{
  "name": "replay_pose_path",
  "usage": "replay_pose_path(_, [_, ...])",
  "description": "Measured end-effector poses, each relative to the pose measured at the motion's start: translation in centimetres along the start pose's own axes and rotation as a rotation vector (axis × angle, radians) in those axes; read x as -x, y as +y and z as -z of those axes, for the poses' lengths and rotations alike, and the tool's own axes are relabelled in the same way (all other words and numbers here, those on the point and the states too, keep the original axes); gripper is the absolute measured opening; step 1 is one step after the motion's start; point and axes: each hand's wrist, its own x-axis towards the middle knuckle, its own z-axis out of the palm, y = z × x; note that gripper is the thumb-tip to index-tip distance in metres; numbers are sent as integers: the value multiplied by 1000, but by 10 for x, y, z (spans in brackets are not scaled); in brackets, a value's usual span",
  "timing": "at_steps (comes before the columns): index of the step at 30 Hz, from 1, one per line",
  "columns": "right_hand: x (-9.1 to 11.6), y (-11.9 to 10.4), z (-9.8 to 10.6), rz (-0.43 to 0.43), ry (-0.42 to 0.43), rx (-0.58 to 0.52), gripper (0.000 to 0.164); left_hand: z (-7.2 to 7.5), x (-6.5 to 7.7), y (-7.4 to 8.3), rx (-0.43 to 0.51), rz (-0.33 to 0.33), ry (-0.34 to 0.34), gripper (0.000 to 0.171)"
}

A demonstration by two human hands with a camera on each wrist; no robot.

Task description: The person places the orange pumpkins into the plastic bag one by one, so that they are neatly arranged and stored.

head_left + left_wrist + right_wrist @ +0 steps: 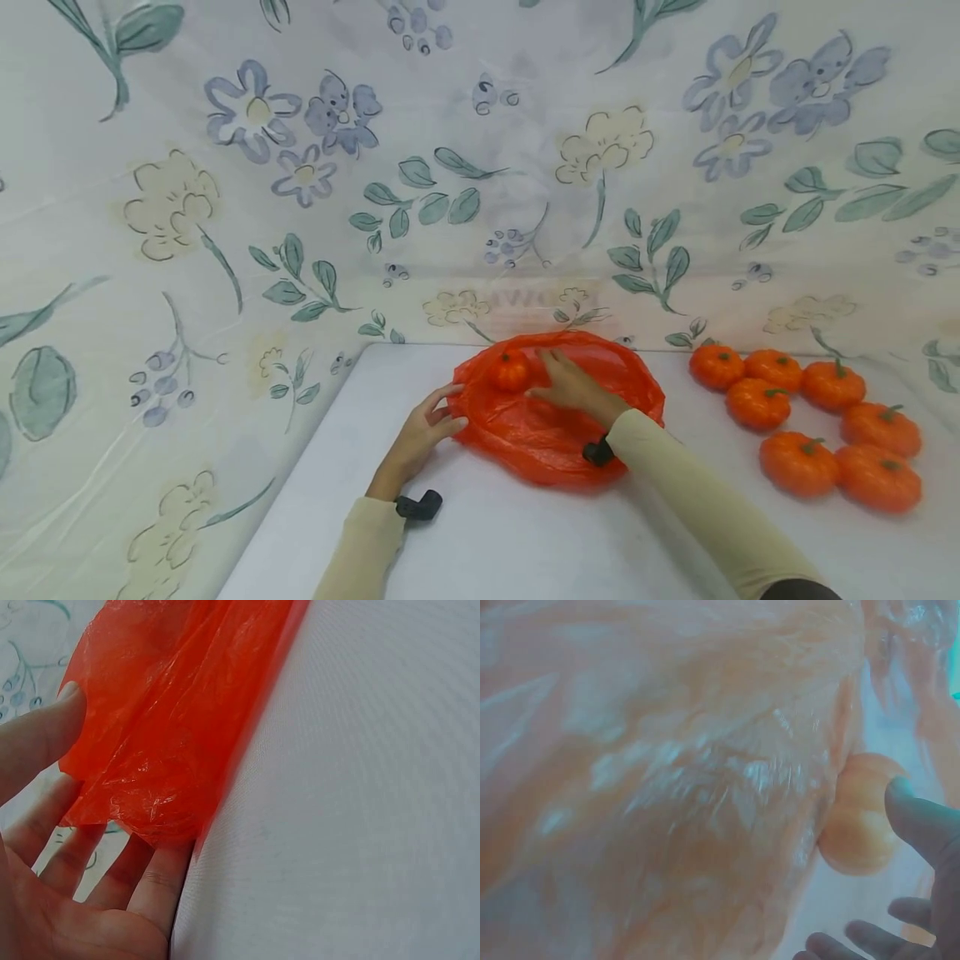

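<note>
In the head view a red plastic bag (525, 425) lies spread on the white table with its mouth wide. A small orange pumpkin (512, 372) sits inside at its left part. My right hand (573, 385) reaches in over the bag, fingers spread, just right of that pumpkin. The right wrist view shows the thumb close by the pumpkin (861, 817); whether they touch I cannot tell. At the bag's left edge, my left hand (422, 429) touches the plastic. In the left wrist view its fingertips pass behind the red plastic (172, 727), thumb apart from them.
Several more orange pumpkins (798, 463) stand grouped on the right side of the table (525, 542). A flower-patterned cloth (480, 208) hangs behind the table and along its left side.
</note>
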Motion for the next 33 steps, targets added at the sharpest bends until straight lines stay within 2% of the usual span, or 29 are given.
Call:
replay_pose_path(4, [10, 2, 4, -5, 1, 7, 86, 2, 1, -2, -18, 13, 12, 60])
replay_pose_path(8, [18, 0, 7, 27, 11, -17, 81, 5, 3, -5, -43, 19, 33, 60])
replay_pose_path(14, [38, 0, 23, 70, 48, -72, 76, 2, -2, -3, -31, -9, 6, 59])
replay_pose_path(18, [53, 5, 32, 105, 67, -56, 74, 0, -4, -2, -34, -3, 8, 59])
replay_pose_path(26, [87, 15, 46, 238, 148, 11, 68, 0, -5, -2, -52, 11, 22, 60])
replay_pose_path(33, [117, 28, 56, 194, 149, -7, 71, -1, -4, -2, -44, 14, 20, 62])
